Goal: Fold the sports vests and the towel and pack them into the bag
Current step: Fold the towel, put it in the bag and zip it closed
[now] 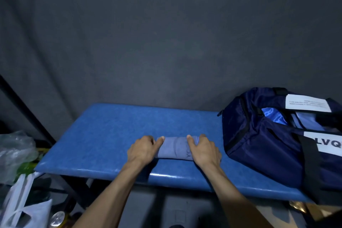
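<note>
Both hands, left hand (143, 149) and right hand (202, 149), grip the rolled blue cloth (175, 147) on the bench (92, 135), near the open bag (268, 140). If one grip loosens during lifting, the roll may unroll.

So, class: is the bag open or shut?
Open. The bag gapes at the top, showing bright blue fabric inside.

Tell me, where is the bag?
In the head view, the bag sits unzipped on the right end of the blue bench, just right of the right hand, which holds the cloth roll.
</note>
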A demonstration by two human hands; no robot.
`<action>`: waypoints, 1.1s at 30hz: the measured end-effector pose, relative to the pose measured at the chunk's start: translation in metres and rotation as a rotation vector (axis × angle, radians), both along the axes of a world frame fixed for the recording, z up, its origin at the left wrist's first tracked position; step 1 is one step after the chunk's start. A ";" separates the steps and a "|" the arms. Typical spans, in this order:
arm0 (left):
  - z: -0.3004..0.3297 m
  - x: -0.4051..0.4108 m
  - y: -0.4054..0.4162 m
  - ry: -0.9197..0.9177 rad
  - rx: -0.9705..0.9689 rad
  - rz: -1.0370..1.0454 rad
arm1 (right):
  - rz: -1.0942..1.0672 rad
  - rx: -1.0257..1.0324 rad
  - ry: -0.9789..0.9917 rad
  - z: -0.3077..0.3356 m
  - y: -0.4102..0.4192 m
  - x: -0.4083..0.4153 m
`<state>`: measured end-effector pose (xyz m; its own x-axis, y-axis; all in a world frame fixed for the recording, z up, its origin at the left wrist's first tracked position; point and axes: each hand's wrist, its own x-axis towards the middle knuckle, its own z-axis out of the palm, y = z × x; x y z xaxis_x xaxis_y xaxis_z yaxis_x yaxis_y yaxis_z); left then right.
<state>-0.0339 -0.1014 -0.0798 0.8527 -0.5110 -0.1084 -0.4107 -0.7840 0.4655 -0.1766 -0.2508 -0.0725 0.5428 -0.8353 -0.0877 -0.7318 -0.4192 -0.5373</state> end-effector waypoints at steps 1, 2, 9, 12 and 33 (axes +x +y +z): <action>0.001 -0.001 -0.002 -0.009 -0.015 0.029 | 0.002 -0.012 0.007 -0.003 -0.002 0.003; 0.003 -0.002 -0.005 -0.018 -0.017 0.046 | 0.004 -0.012 0.006 -0.006 -0.005 0.004; 0.010 -0.003 -0.022 0.206 -0.180 0.022 | 0.019 -0.087 0.001 -0.015 -0.002 0.002; 0.014 -0.012 -0.022 0.357 -0.563 0.032 | 0.041 -0.111 0.033 -0.013 0.002 -0.002; 0.130 -0.164 -0.028 -0.027 -0.795 -0.698 | 0.497 0.063 -0.296 0.121 0.015 -0.185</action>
